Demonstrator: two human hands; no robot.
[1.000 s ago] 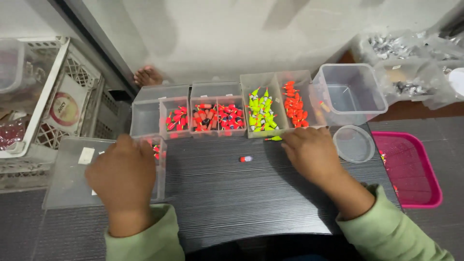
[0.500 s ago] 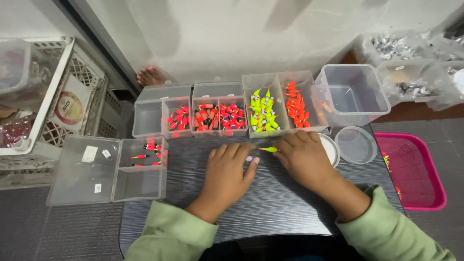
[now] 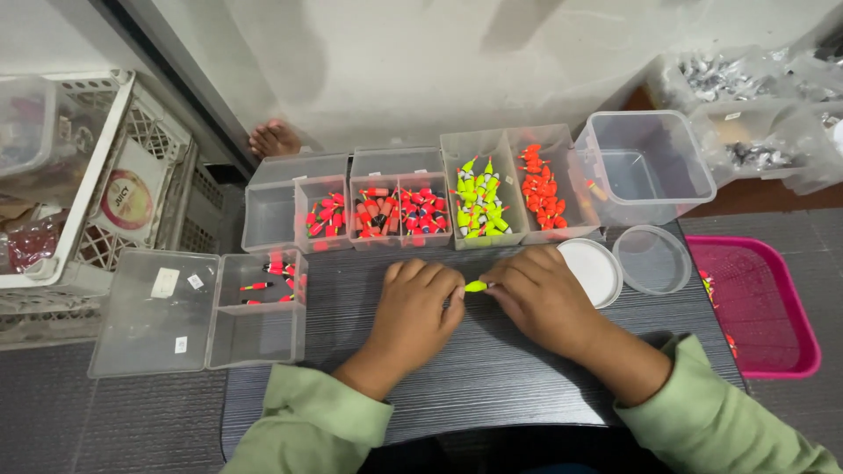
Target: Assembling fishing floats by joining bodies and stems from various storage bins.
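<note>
Centre of frame: left hand [image 3: 413, 307] and right hand [image 3: 540, 298] meet over the dark worktop [image 3: 492, 386], fingers of both pinched on a small yellow-green float [image 3: 476, 286]. Just above, clear compartment boxes [image 3: 483, 189] hold yellow and orange floats.

So I've got this little neon yellow-green float [image 3: 475, 286] pinched between my two hands. It's tiny, kind of a stubby teardrop or bullet shape, bright fluorescent colour all over the bit that shows. It's lying sideways, pretty much level, just above the dark ribbed tabletop [image 3: 492, 386]. My left hand [image 3: 413, 307] has it by its left end and my right hand [image 3: 540, 294] covers the right end, so only the middle peeks out between my fingertips. Can't tell what the hidden ends look like.
</note>
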